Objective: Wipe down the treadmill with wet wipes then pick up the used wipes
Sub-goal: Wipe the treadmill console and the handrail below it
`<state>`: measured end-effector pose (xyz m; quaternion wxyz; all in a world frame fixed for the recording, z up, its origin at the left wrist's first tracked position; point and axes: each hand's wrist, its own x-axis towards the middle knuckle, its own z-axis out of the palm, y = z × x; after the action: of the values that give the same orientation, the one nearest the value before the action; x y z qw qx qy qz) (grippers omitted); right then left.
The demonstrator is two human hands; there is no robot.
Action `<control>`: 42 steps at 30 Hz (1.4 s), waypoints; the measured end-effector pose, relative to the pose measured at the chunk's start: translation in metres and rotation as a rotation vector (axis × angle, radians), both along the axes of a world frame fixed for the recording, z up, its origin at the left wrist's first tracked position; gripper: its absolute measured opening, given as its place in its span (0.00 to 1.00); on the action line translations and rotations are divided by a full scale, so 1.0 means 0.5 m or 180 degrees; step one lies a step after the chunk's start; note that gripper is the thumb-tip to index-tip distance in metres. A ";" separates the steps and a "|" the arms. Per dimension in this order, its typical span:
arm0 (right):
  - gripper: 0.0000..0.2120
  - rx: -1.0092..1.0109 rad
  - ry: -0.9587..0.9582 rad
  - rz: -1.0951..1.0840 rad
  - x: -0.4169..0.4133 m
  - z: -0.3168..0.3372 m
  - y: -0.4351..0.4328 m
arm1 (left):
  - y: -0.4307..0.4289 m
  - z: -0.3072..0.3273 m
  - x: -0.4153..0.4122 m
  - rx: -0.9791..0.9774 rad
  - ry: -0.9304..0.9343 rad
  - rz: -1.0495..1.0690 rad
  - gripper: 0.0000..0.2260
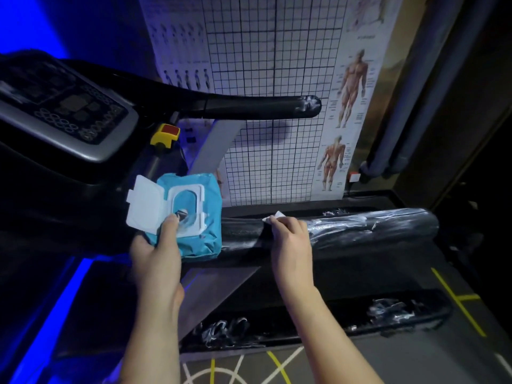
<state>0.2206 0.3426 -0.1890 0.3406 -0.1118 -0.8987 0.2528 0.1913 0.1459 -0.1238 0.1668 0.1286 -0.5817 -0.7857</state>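
Observation:
My left hand [158,250] grips a blue pack of wet wipes [202,234] from below, thumb on its top; the white flip lid [145,205] stands open. My right hand [291,239] holds a small white wipe [274,217] against the near treadmill handrail [371,227], a thick black bar partly wrapped in shiny plastic film. Only the wipe's edge shows past my fingers. The treadmill console [69,106] sits at upper left, and the far handrail [263,106] runs above the pack.
A yellow and red safety key block [164,134] sits under the console. A white grid poster with anatomy figures [277,106] hangs behind the treadmill. The treadmill's side rail [318,320] lies below my arms, with patterned carpet [249,367] beside it.

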 end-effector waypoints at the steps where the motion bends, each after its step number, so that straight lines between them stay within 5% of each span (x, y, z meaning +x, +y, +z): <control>1: 0.17 0.0053 -0.0018 -0.0073 0.005 0.000 0.018 | 0.006 -0.001 0.002 -0.0012 -0.0007 -0.0020 0.07; 14: 0.18 0.0026 -0.0304 -0.0927 0.054 0.000 0.285 | 0.089 -0.010 0.009 0.0023 0.0014 -0.0261 0.09; 20: 0.13 -0.0400 0.0611 -0.0503 0.050 0.059 0.169 | 0.109 -0.003 -0.006 -0.0080 0.0074 -0.0259 0.08; 27: 0.16 0.0259 -0.0364 0.0125 0.016 0.026 0.112 | 0.154 0.013 -0.008 -0.0180 0.0064 -0.0389 0.03; 42: 0.09 0.0254 -0.0546 -0.0852 0.101 0.025 0.455 | 0.280 0.025 -0.001 -0.0129 0.0102 -0.0496 0.04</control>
<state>0.2710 0.5701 -0.1763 0.2973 -0.2381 -0.9109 0.1588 0.1907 0.2858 -0.1114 0.1169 0.0669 -0.6030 -0.7863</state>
